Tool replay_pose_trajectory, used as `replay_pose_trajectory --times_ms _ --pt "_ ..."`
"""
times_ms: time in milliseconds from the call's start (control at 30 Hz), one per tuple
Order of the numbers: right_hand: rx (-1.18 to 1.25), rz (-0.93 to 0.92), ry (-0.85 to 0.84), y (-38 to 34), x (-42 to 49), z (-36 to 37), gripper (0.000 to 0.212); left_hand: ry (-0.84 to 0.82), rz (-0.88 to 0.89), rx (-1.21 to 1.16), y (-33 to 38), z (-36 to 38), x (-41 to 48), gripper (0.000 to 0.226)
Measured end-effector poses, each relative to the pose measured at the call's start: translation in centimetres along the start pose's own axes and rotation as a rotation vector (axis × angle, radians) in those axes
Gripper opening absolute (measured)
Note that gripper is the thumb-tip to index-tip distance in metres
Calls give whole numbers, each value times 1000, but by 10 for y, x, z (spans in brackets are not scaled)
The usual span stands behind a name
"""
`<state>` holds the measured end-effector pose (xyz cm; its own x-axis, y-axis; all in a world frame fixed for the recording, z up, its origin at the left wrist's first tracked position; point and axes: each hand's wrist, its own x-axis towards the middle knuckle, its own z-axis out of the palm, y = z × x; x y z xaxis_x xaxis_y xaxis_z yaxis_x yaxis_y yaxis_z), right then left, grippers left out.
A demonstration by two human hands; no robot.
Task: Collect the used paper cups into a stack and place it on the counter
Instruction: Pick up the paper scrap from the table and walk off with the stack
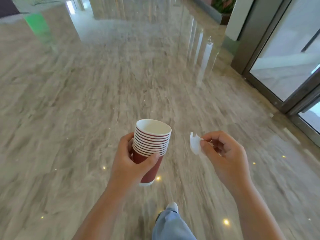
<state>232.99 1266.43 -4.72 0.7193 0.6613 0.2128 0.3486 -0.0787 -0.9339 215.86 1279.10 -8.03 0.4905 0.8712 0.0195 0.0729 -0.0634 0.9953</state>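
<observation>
A stack of several red paper cups with white rims (151, 141) stands upright in my left hand (129, 163), which wraps around the lower cup from the left, thumb across its front. The top cup looks empty inside. To the right, at about the same height, my right hand (223, 153) pinches a small crumpled white piece of paper (194, 143) between thumb and fingers. Both hands are held over a glossy floor. No counter is in view.
Polished grey marble floor (121, 84) stretches ahead, blurred by motion. Glass doors with metal frames (284, 66) run along the right. A potted plant (223, 7) stands far right. My leg in light blue trousers and a white shoe (173, 207) steps forward below.
</observation>
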Motion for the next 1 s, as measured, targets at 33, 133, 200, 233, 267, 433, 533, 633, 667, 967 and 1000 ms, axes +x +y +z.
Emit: replay_pose_trajectory --times_ms 33,133,200,233,267,433,533,633,667,967,1000 --pt "-2 -14 -6 2 26 0 31 -8 15 10 7 9 26 67" --pt "10 -41 -11 8 98 -1 29 -58 96 63 27 36 99 64" --pt "14 -38 -7 15 142 -1 29 -68 145 90 34 52 139 63" --pt "18 -29 -4 20 161 0 29 -65 144 91 34 59 157 63" --pt "22 -21 1 25 179 1 30 -58 133 88 33 65 173 62" --pt "9 39 -2 59 266 13 28 -61 72 95 10 92 263 63" --pt "20 77 27 82 325 25 26 -64 49 84 -2 106 330 59" --pt "22 78 47 96 391 44 27 -70 31 59 -12 118 402 60" --pt "22 74 50 97 417 53 27 -73 27 46 -12 121 429 60" --pt "-3 -80 42 78 657 112 27 -96 49 -7 14 149 680 65" --pt "1 -67 54 83 675 115 27 -110 41 -15 14 156 700 65"
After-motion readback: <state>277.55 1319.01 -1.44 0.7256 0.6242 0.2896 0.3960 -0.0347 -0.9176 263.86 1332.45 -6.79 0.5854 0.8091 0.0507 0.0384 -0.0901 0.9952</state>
